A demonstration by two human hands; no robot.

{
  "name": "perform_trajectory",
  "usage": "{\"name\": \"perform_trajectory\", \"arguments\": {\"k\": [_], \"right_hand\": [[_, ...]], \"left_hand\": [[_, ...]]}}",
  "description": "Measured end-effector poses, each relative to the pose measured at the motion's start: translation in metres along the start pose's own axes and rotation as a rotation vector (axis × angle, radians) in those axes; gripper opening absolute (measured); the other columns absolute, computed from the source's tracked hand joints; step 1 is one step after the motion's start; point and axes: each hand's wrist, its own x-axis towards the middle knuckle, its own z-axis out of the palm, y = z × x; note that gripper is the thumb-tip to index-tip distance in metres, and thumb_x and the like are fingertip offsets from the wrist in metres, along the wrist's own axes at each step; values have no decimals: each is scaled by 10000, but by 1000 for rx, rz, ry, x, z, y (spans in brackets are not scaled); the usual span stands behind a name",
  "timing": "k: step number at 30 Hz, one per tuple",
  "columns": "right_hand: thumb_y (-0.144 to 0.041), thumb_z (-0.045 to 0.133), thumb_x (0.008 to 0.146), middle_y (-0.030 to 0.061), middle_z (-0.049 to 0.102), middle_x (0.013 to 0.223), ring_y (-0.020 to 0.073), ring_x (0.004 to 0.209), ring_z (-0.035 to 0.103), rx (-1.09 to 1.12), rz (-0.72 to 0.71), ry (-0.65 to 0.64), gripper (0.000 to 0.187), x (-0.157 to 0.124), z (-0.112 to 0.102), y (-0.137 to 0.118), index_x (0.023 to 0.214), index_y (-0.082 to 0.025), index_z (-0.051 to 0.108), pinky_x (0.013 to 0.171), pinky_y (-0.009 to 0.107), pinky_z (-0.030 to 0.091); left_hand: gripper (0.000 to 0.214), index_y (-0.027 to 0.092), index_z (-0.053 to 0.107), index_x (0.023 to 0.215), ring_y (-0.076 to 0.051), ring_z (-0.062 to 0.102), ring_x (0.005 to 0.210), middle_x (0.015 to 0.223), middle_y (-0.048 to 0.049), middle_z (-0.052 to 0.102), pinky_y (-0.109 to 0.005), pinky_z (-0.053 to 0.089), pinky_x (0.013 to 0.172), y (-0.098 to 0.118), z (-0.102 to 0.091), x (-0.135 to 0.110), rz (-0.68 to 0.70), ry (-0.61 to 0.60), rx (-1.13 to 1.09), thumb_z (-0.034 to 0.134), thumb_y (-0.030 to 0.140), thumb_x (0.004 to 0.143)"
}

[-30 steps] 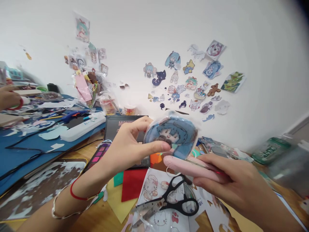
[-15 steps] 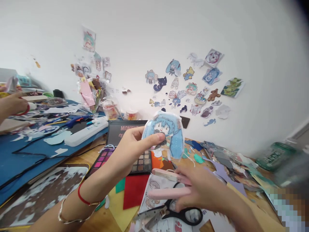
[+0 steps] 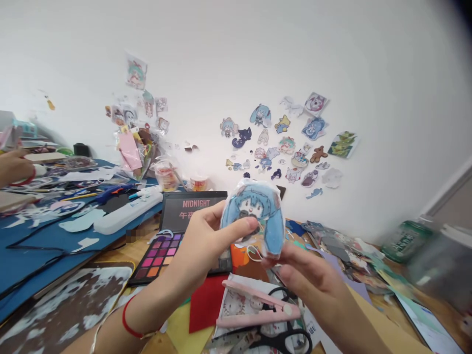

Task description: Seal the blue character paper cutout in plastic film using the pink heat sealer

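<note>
I hold up a blue-haired cartoon character cutout [image 3: 254,214] sealed in clear plastic. My left hand [image 3: 208,236] pinches its left edge, thumb across the front. My right hand [image 3: 306,275] reaches up from below, and its fingertips touch the cutout's lower right edge. Beneath my hands a pink hinged tool [image 3: 258,307] lies on printed sticker sheets, with black-handled scissors [image 3: 283,337] just in front of it.
An open eyeshadow palette [image 3: 173,236] sits behind red felt [image 3: 206,307] and yellow felt. A blue mat [image 3: 22,241] on the left carries a white case [image 3: 127,211] and paper scraps. Another person's hand [image 3: 13,164] is at far left. Stickers [image 3: 280,142] cover the wall. A green jar [image 3: 403,236] stands right.
My right hand let go of the pink tool, which now lies on the sticker sheets, and rose to the cutout's lower edge. The cutout turned upright.
</note>
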Motion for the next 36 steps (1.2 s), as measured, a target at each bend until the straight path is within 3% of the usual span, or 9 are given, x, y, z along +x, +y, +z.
{"name": "perform_trajectory", "arguments": {"k": [4, 8, 19, 24, 28, 32, 36], "right_hand": [[-405, 594, 789, 9, 670, 886, 171, 865, 611, 234, 132, 144, 180, -7, 12, -17, 867, -257, 659, 822, 298, 484], [-415, 583, 796, 6, 668, 852, 169, 793, 615, 337, 151, 156, 189, -4, 21, -21, 819, -241, 653, 778, 316, 509], [-432, 626, 748, 28, 682, 856, 208, 896, 607, 398, 142, 290, 222, -3, 36, -32, 832, -234, 679, 866, 377, 481], [-446, 613, 740, 51, 675, 949, 238, 988, 584, 393, 96, 270, 323, -3, 37, -38, 986, -246, 673, 896, 428, 463], [-494, 634, 700, 53, 682, 845, 262, 992, 582, 358, 37, 311, 351, -4, 36, -37, 942, -245, 687, 889, 448, 465], [-469, 665, 686, 49, 683, 831, 246, 866, 618, 356, 111, 411, 339, -3, 39, -33, 928, -233, 691, 803, 415, 522], [-468, 672, 686, 18, 671, 744, 201, 724, 625, 379, 165, 549, 260, -1, 38, -25, 786, -230, 699, 661, 313, 557]], "left_hand": [[190, 181, 666, 753, -117, 558, 699, 729, 16, 658, -197, 446, 656, 7, -1, -7, 21, 41, 55, 734, 336, 666], [164, 191, 671, 766, -119, 574, 711, 762, 20, 671, -194, 457, 660, 11, -4, -10, 28, 1, 18, 724, 320, 680], [158, 167, 672, 788, -125, 570, 759, 750, 3, 661, -206, 436, 721, 11, -5, -11, 6, -45, -94, 683, 315, 734], [182, 161, 684, 824, -136, 587, 751, 815, -18, 685, -222, 445, 722, 11, -3, -10, -12, -104, -75, 669, 321, 741], [215, 150, 677, 813, -153, 593, 762, 810, -30, 683, -240, 445, 732, 10, 0, -9, -57, -141, -3, 686, 341, 714], [226, 157, 676, 816, -175, 597, 785, 821, -37, 684, -260, 446, 744, 9, 4, -9, -44, -192, 49, 692, 350, 701], [200, 166, 658, 824, -181, 582, 778, 781, -34, 662, -277, 446, 746, 5, 8, -12, -9, -267, 32, 680, 333, 716]]}}
